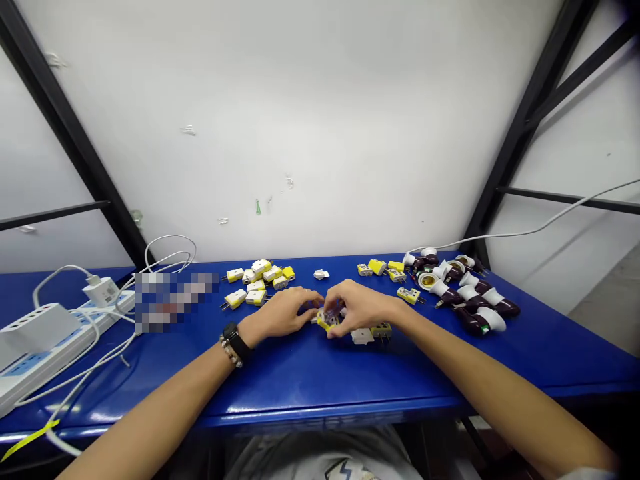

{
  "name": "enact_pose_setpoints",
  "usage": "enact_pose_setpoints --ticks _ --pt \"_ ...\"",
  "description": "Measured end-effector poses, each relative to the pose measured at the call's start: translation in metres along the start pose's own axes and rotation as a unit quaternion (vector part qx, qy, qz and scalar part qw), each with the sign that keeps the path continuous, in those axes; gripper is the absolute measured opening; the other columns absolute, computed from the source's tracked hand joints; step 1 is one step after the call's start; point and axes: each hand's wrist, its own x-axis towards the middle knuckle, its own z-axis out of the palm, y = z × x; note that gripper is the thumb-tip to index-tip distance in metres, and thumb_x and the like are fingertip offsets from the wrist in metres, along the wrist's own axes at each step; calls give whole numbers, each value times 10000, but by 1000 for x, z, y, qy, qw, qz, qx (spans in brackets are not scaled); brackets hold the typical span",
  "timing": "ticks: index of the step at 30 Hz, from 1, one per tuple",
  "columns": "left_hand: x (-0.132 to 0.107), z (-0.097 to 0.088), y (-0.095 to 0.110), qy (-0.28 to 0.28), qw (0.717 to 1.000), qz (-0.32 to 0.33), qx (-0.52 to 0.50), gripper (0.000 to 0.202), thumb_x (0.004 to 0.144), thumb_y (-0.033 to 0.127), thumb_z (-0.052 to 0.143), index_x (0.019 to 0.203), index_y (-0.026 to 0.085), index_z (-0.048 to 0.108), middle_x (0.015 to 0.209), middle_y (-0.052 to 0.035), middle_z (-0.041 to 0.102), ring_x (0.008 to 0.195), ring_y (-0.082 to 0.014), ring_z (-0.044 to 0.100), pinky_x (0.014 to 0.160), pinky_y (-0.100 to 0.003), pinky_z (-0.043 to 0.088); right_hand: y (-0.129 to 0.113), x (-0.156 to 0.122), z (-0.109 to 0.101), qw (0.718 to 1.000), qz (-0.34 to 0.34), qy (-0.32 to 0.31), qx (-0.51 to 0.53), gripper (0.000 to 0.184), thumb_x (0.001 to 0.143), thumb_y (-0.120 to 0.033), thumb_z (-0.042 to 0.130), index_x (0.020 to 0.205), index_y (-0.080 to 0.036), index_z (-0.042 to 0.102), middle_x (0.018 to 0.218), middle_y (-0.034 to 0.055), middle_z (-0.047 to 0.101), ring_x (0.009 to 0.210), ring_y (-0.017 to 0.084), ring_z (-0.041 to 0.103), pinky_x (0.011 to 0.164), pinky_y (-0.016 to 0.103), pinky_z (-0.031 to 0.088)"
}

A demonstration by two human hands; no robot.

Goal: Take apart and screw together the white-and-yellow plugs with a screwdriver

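**Pinching a yellow-and-white plug (326,323) between both hands**

Your right hand (361,308) sits nearer, its fingers (340,308) curled down over the plug's far side. Your left hand (283,313) closes in from the left, and both look shut on it, though you can't tell how firmly. The plug lies mid-desk (320,380), its long axis hidden by your grip. Just right, a white plug block (362,337) and a yellow plug (381,330) stand in the way; loose plugs (257,280) heap far left, brown lamp holders (467,303) far right.

Bright, even light here, glare streaking along the front edge of the table (320,403), soft shadows, corners bowing wide!
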Motion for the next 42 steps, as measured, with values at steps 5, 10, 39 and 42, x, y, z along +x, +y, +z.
enact_pose_setpoints --ticks 5,10,39,42 --pt "-3 -7 0 -16 999 14 30 210 898 327 644 1066 237 733 957 -37 757 827 -199 689 740 -287 496 -2 1 5 998 13 -30 -57 512 637 -551 836 990 -183 786 956 80 748 831 225 642 651 262 422" --pt "-3 -10 0 -26 998 8 59 185 873 301 651 1007 250 768 889 -33 756 751 -189 681 680 -278 477 3 -1 -3 996 40 -53 -57 490 595 -557 858 895 -178 784 924 83 755 810 229 651 625 259 427" --pt "-1 -2 2 -14 998 -18 -61 264 798 215 683 1049 188 762 948 -59 750 817 -183 686 774 -276 525 18 2 1 996 66 -30 -58 397 703 -562 797 846 -192 778 838 53 762 781 203 657 578 239 380" --pt "0 -3 3 -20 998 -27 -58 243 833 269 693 1047 194 780 930 -62 748 778 -174 675 737 -267 510 21 3 2 996 66 -32 -45 388 702 -551 803 824 -184 775 790 46 755 708 180 646 564 237 378"
